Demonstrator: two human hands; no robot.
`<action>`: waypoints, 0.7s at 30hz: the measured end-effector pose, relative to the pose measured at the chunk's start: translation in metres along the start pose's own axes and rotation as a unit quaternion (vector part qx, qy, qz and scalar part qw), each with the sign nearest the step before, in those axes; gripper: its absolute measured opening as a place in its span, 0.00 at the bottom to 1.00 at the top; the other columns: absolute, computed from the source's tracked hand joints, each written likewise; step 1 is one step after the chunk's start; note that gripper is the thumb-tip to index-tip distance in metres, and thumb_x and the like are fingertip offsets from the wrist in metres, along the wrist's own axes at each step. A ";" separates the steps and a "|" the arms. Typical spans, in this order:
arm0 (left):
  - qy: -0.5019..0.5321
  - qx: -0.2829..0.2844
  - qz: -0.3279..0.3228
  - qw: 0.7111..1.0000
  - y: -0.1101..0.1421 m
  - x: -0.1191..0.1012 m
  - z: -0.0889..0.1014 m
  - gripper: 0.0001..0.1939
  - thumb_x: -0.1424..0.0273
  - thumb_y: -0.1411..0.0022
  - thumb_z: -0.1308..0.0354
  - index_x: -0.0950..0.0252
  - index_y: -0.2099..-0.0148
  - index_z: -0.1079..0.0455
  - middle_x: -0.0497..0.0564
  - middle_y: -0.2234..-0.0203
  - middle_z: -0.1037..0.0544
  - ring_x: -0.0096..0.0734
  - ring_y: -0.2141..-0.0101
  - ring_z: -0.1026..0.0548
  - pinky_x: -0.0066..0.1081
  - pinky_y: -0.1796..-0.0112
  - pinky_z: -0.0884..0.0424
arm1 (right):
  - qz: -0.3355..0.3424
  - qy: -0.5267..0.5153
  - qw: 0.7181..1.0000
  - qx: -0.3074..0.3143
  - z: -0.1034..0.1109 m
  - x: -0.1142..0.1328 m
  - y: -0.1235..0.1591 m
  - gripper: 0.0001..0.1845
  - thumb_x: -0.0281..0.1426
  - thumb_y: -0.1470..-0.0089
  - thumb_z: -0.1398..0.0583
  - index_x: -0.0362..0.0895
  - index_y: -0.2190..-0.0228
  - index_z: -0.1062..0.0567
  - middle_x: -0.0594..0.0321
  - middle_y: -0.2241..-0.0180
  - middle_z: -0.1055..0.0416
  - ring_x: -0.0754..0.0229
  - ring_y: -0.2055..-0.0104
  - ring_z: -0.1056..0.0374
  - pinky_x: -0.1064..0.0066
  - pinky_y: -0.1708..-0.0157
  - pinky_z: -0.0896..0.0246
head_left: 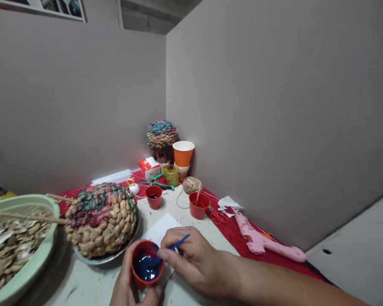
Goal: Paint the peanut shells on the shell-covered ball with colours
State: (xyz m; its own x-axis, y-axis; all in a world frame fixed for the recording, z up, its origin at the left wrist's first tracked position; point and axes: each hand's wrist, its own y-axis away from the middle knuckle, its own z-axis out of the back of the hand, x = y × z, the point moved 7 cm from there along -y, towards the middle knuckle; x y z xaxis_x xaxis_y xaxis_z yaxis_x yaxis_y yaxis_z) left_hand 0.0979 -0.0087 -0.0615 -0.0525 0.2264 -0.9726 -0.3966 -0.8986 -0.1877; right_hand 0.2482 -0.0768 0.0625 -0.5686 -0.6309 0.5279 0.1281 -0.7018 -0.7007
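Note:
My left hand (pixel 127 276) is wrapped round a small red cup (pixel 140 280) of dark blue paint (pixel 146 267). In my right hand (pixel 194 259) a thin blue stick (pixel 180 242), perhaps a brush handle, is pinched between thumb and fingers. Its lower end dips into the paint; the tip is hidden. Left of the cup, a ball covered in peanut shells (pixel 115 225) rests on a metal dish (pixel 98 260). Its upper left side is painted in blue, pink and purple, while the other shells are bare. Under my hands lies a white paper (pixel 162 225).
A green basin (pixel 52 238) of shells stands left. Behind are two red cups (pixel 153 199), (pixel 199 208), twine (pixel 192 185), pliers (pixel 162 186), orange paper cups (pixel 183 155) and a painted ball tree (pixel 162 135). Red scissors (pixel 218 217) and a pink glue gun (pixel 264 242) lie right, near the wall.

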 end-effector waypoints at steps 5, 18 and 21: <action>-0.014 -0.007 0.022 1.000 0.002 -0.023 0.000 0.27 0.61 0.44 0.34 0.62 0.44 0.29 0.55 0.50 0.19 0.44 0.50 0.21 0.36 0.46 0.26 | -0.141 -0.098 0.983 -0.062 0.009 -0.022 0.004 0.20 0.41 0.29 0.43 0.45 0.72 0.26 0.64 0.76 0.27 0.64 0.74 0.30 0.74 0.71 0.35; 0.018 -0.125 -0.042 0.991 0.010 -0.024 0.016 0.30 0.63 0.46 0.29 0.63 0.43 0.31 0.59 0.52 0.17 0.44 0.55 0.16 0.37 0.52 0.20 | -0.339 -0.360 0.861 -0.117 -0.005 -0.060 0.011 0.24 0.51 0.51 0.25 0.42 0.73 0.21 0.64 0.80 0.24 0.67 0.79 0.32 0.78 0.77 0.36; 0.038 -0.147 -0.036 0.988 0.013 -0.014 0.017 0.32 0.64 0.46 0.30 0.63 0.41 0.32 0.59 0.50 0.18 0.46 0.52 0.17 0.39 0.49 0.20 | -0.346 -0.370 0.856 -0.101 -0.008 -0.058 0.010 0.23 0.47 0.54 0.23 0.43 0.72 0.21 0.65 0.80 0.24 0.66 0.77 0.30 0.77 0.76 0.35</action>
State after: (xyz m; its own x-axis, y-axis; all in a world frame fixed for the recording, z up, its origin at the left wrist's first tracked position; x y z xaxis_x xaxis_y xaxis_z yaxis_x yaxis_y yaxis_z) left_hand 0.0777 -0.0173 -0.0483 0.0394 0.2742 -0.9609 -0.1133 -0.9542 -0.2770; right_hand 0.2759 -0.0443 0.0209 0.2296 -0.1760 0.9572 -0.2167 -0.9681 -0.1260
